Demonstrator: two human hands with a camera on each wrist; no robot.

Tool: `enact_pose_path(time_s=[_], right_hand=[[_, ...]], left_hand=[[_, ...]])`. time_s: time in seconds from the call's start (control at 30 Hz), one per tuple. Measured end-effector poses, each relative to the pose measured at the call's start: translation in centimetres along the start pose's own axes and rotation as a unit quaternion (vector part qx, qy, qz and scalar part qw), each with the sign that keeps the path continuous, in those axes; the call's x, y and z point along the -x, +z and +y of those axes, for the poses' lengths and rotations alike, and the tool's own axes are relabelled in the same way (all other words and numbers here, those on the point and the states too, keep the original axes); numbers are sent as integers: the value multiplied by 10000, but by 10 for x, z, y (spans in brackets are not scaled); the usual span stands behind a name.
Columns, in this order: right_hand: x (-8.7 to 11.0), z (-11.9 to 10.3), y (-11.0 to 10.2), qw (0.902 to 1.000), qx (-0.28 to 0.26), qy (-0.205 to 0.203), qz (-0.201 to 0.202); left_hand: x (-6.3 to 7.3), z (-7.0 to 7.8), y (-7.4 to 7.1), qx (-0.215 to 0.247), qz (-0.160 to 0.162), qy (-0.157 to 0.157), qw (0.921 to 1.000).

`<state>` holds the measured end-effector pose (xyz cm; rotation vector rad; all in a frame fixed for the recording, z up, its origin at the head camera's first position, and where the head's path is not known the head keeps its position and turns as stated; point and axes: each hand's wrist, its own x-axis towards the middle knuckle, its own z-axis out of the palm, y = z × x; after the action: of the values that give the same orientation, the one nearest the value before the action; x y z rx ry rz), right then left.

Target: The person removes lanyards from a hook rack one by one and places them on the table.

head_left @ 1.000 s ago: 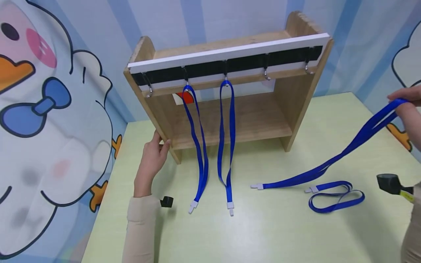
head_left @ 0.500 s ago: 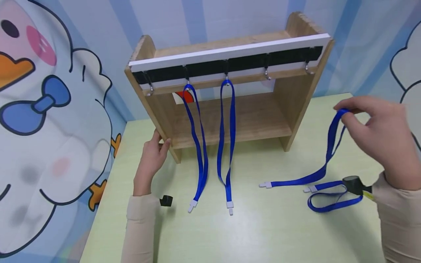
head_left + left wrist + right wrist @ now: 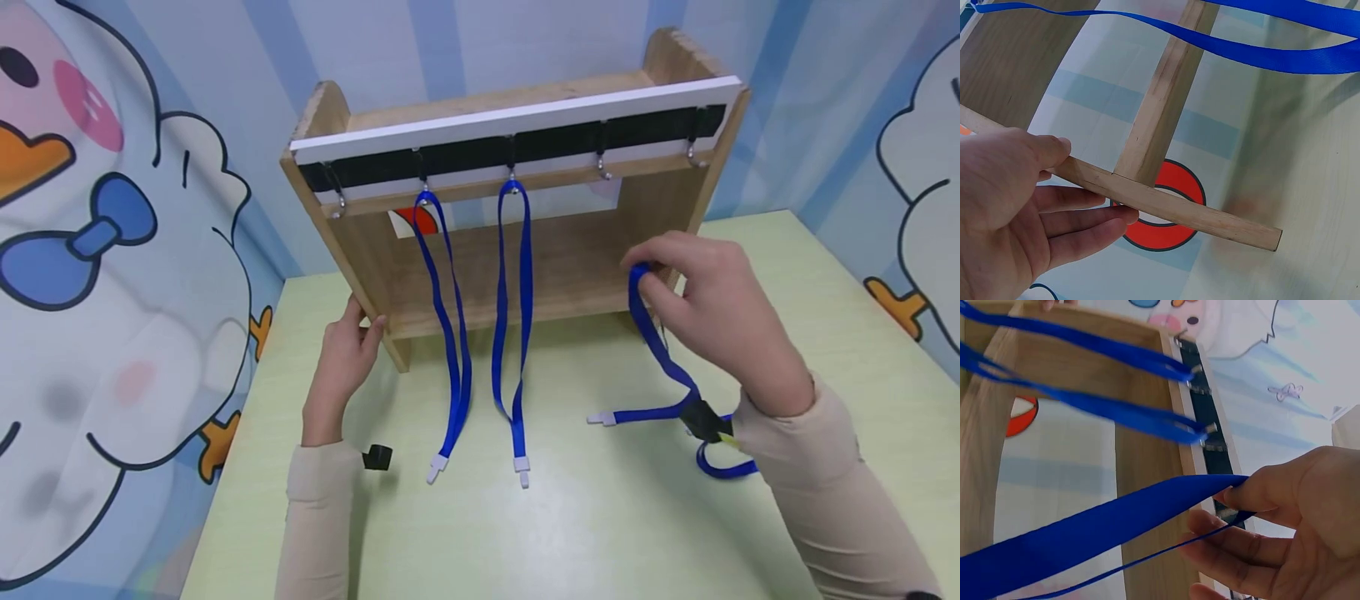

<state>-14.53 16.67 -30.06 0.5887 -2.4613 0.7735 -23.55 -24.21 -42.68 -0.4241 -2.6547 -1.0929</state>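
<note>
In the head view, my right hand [image 3: 712, 308] pinches the loop end of a blue lanyard [image 3: 651, 325] between thumb and fingers, in front of the rack's right side. Its white clip [image 3: 602, 418] trails on the table. My left hand [image 3: 343, 358] grips the left side panel of a wooden hook rack [image 3: 577, 250], thumb on one face and fingers behind. Two blue lanyards, one left [image 3: 454, 375] and one near the middle [image 3: 527, 275], hang from its hooks. Another blue lanyard [image 3: 723, 472] lies on the table, partly hidden by my right wrist and its camera.
Hooks with nothing on them are at the far left [image 3: 337, 204], right of the middle [image 3: 604, 168] and far right [image 3: 695, 154]. The rack stands on a pale table [image 3: 480, 533] against a cartoon-printed backdrop [image 3: 247, 50].
My right hand has come in from the right edge to the rack's right side, bringing the lanyard's loop. The left hand keeps its grip on the panel.
</note>
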Motion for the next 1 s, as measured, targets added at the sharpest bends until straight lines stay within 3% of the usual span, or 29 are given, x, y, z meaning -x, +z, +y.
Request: enact_pose_path(time_s=[0.33,0.57,0.83,1.0], right_hand=[[-6,-20,23,9982,-308,-456,-237],[2,-30,33,9964,-462,-592,-405],[12,-29,58,9934,-327,-737,-813],[16,-22,72,9927,-299,-628,-986]], left_hand=[[-2,1,1,-39,-8,-43,10000],[-2,2,1,43,-38,-43,10000],[-2,1,1,-40,8,-92,9999],[0,-1,1,-40,1,-86,10000]])
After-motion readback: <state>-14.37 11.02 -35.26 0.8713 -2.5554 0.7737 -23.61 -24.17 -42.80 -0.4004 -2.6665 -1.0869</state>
